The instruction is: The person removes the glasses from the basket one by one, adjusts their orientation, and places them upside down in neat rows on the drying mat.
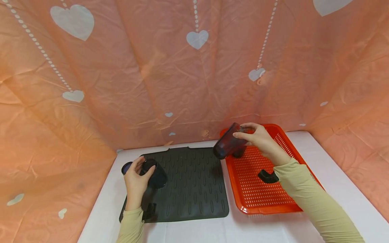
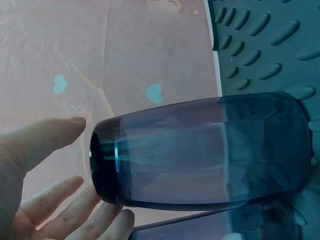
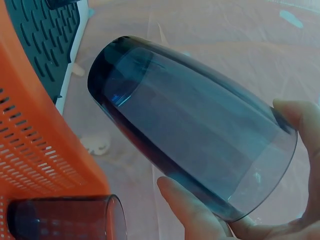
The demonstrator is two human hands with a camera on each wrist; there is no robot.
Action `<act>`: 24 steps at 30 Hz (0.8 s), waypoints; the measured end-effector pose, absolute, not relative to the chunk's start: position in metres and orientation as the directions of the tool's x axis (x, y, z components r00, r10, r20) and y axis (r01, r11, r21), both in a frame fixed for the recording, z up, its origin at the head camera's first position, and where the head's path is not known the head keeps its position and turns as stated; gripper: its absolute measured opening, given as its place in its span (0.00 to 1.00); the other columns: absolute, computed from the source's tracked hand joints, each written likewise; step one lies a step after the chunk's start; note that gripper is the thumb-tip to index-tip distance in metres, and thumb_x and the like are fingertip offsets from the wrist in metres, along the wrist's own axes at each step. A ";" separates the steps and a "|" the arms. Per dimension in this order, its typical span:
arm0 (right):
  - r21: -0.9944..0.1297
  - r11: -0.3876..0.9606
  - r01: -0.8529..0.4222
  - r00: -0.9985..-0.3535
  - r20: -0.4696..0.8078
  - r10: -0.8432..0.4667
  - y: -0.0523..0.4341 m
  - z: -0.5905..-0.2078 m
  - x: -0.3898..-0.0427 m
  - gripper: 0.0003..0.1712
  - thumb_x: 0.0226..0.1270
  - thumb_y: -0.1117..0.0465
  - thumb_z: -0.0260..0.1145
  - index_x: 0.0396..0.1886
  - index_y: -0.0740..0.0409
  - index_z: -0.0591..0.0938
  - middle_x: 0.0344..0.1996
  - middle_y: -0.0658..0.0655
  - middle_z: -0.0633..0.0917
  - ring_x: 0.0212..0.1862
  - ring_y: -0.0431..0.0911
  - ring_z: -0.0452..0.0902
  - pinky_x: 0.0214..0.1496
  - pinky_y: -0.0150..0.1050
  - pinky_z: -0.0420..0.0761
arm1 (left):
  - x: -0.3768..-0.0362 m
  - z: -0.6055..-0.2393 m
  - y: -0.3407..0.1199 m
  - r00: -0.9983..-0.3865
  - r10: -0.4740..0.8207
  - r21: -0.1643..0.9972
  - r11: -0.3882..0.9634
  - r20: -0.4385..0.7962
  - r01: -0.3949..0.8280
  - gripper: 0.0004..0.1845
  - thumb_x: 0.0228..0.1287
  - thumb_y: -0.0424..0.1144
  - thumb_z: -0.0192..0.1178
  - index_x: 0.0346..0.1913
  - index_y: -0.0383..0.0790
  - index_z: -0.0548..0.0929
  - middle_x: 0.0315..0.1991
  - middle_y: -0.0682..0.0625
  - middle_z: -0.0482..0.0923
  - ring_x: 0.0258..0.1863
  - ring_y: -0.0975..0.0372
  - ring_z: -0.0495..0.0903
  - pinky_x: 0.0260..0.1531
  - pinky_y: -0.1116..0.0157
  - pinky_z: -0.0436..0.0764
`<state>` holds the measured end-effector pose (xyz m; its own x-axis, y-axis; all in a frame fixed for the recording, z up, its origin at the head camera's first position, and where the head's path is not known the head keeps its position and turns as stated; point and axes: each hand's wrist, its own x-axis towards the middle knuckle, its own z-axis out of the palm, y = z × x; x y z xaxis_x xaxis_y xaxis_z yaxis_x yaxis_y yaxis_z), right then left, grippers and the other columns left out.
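Observation:
My left hand point(image 1: 136, 180) hovers at the black ribbed mat's point(image 1: 194, 189) left edge, with fingers point(image 2: 75, 210) spread and fairly straight around the thick base of a dark blue glass point(image 2: 205, 150). This glass point(image 1: 156, 175) has its far end on the mat, and a small gap shows at the thumb. A second blue glass point(image 1: 126, 167) sits just behind it. My right hand point(image 1: 261, 140) grips another dark glass point(image 1: 226, 145), tilted in the air over the orange tray's point(image 1: 264, 206) left rim, between thumb point(image 3: 195, 210) and fingers point(image 3: 305, 120).
One more glass point(image 3: 65, 217) lies in the perforated orange tray's far left corner, below the held one. Mat and tray lie side by side on a white table point(image 1: 334, 162). Pink heart-printed cloth point(image 1: 152, 67) walls in the back and both sides.

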<state>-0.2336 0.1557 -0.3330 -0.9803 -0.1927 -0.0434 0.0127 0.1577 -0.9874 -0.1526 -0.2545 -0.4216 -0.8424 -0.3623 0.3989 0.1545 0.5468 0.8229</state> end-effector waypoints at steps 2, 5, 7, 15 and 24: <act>-0.988 0.154 0.011 -0.980 -0.042 -0.196 0.154 -0.334 -0.234 0.37 0.60 0.57 0.70 0.65 0.68 0.66 0.55 0.65 0.72 0.36 0.42 0.80 0.41 0.41 0.82 | -0.153 -0.420 -0.253 -0.839 -0.363 0.823 0.544 0.406 0.163 0.30 0.53 0.30 0.71 0.60 0.32 0.75 0.54 0.37 0.76 0.56 0.47 0.75 0.59 0.56 0.71; -0.989 0.147 0.013 -0.978 -0.043 -0.202 0.151 -0.335 -0.234 0.36 0.61 0.58 0.70 0.64 0.69 0.66 0.54 0.65 0.72 0.35 0.43 0.81 0.44 0.44 0.82 | -0.152 -0.417 -0.251 -0.834 -0.361 0.821 0.544 0.416 0.174 0.29 0.52 0.30 0.72 0.59 0.32 0.75 0.54 0.37 0.76 0.56 0.47 0.75 0.59 0.56 0.71; -0.990 0.143 0.013 -0.977 -0.043 -0.208 0.150 -0.335 -0.234 0.36 0.61 0.58 0.70 0.64 0.69 0.66 0.54 0.65 0.72 0.35 0.43 0.81 0.44 0.45 0.82 | -0.151 -0.415 -0.250 -0.830 -0.360 0.817 0.548 0.425 0.181 0.29 0.52 0.30 0.72 0.59 0.32 0.75 0.54 0.37 0.77 0.56 0.47 0.75 0.59 0.55 0.71; -0.990 0.144 0.010 -0.976 -0.041 -0.213 0.145 -0.336 -0.233 0.36 0.60 0.58 0.71 0.63 0.69 0.67 0.53 0.65 0.72 0.33 0.43 0.81 0.39 0.39 0.83 | -0.148 -0.407 -0.239 -0.807 -0.309 0.782 0.561 0.504 0.274 0.30 0.50 0.31 0.73 0.58 0.33 0.77 0.53 0.39 0.78 0.55 0.49 0.76 0.57 0.55 0.72; -0.984 0.177 -0.003 -0.978 -0.034 -0.207 0.138 -0.339 -0.233 0.36 0.58 0.56 0.72 0.61 0.68 0.69 0.55 0.64 0.73 0.38 0.46 0.78 0.38 0.39 0.81 | -0.152 -0.408 -0.224 -0.817 -0.216 0.755 0.555 0.535 0.348 0.31 0.49 0.32 0.74 0.59 0.36 0.77 0.53 0.41 0.78 0.55 0.52 0.76 0.55 0.59 0.74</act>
<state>-0.2325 0.1377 -0.3391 -0.9778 -0.2069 -0.0337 -0.0035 0.1768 -0.9842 -0.1520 -0.2242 -0.4077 -0.8167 -0.2160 0.5350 0.3480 0.5552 0.7554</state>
